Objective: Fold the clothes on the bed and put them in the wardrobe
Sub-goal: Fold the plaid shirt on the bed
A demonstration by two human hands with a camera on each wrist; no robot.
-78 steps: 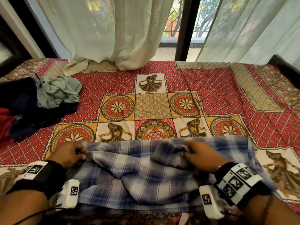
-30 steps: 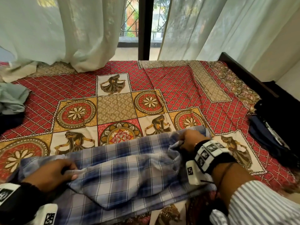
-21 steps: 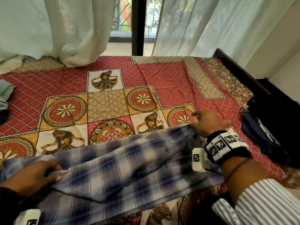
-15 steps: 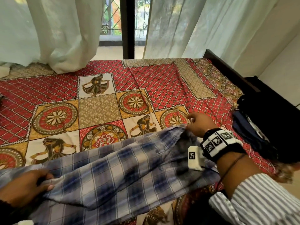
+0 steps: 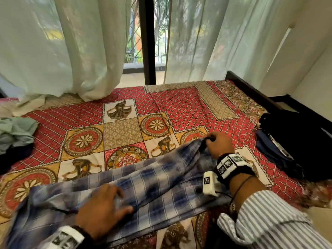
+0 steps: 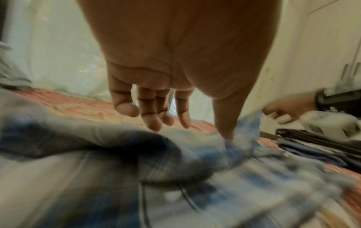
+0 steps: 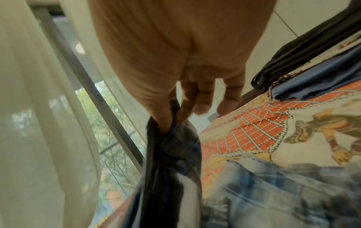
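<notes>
Since the frame 0.5 s back, your left hand [image 5: 100,211] has let go of the shirt [image 5: 161,186] edge & slid toward the middle; it now hovers with fingers loose, holding nothing. Right hand [image 5: 218,145] pinches the far end, lifted off the bed [image 5: 179,105]. Pull taut w/ the right, press flat w/ the left before folding. Right wrist cam shows thumb & 1 finger on the cloth; head cam hides that.

Sheer white curtains [image 5: 71,51] hanging either side of a dark window post [image 5: 146,42], hems brushing the far edge of a red patterned bedspread [image 5: 179,108]
</notes>
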